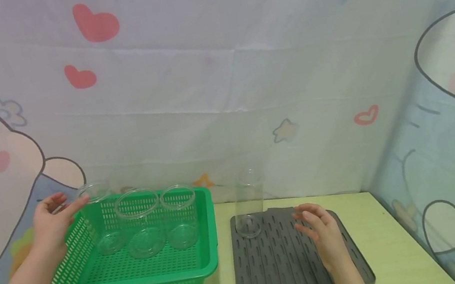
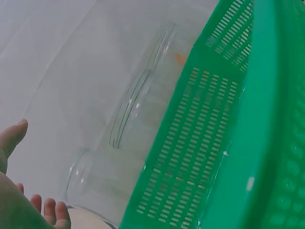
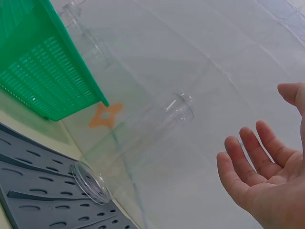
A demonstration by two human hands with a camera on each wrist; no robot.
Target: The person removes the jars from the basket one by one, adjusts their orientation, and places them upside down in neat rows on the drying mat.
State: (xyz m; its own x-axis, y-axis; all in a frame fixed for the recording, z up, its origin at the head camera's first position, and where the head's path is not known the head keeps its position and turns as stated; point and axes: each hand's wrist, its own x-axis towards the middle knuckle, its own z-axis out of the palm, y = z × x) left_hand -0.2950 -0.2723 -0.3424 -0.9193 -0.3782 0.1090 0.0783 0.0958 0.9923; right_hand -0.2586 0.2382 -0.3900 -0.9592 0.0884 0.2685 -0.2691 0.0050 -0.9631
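Observation:
My left hand (image 1: 52,223) is raised at the left side of a green basket (image 1: 138,281), its fingers loosely spread beside the rim of a clear plastic jar (image 1: 110,244). In the left wrist view a gap shows between thumb and fingers, with nothing held. Two more clear jars, a wide one (image 1: 146,245) and a narrower one (image 1: 183,236), stand in the basket. On the grey drying mat (image 1: 284,254) a tall clear jar (image 1: 249,227) stands on end near the back left corner. To its right, my right hand (image 1: 323,234) hovers over the mat, fingers relaxed, holding nothing.
Basket and mat lie side by side on a pale yellow-green table (image 1: 404,253). A printed cloth (image 1: 215,73) with hearts and cartoon animals hangs right behind the table. The basket's slotted walls surround the jars' lower parts.

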